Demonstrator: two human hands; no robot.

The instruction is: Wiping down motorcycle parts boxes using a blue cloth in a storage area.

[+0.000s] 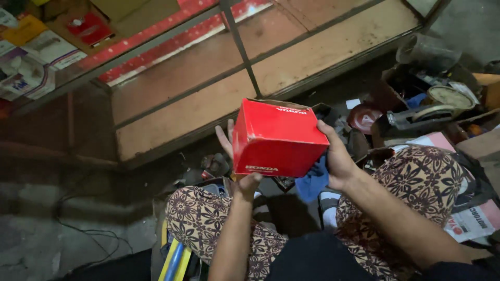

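Note:
A red cardboard box (pixel 276 138) with white lettering is held up in front of me, above my lap. My left hand (pixel 237 166) grips its left side and bottom corner, thumb under the lower edge. On the box's right side my right hand (pixel 333 156) clasps it, thumb lying along the top right edge. The top flap looks slightly raised at the back. A blue cloth (pixel 312 182) hangs just below the box between my hands. My knees in brown flower-patterned trousers (pixel 422 177) sit below.
A low glass-fronted wooden cabinet (pixel 219 88) with a metal frame stands ahead. Cluttered parts, a round tin (pixel 450 96) and cardboard boxes lie at the right. Papers (pixel 476 221) rest by my right knee. A black cable (pixel 83 229) trails on the concrete floor at left.

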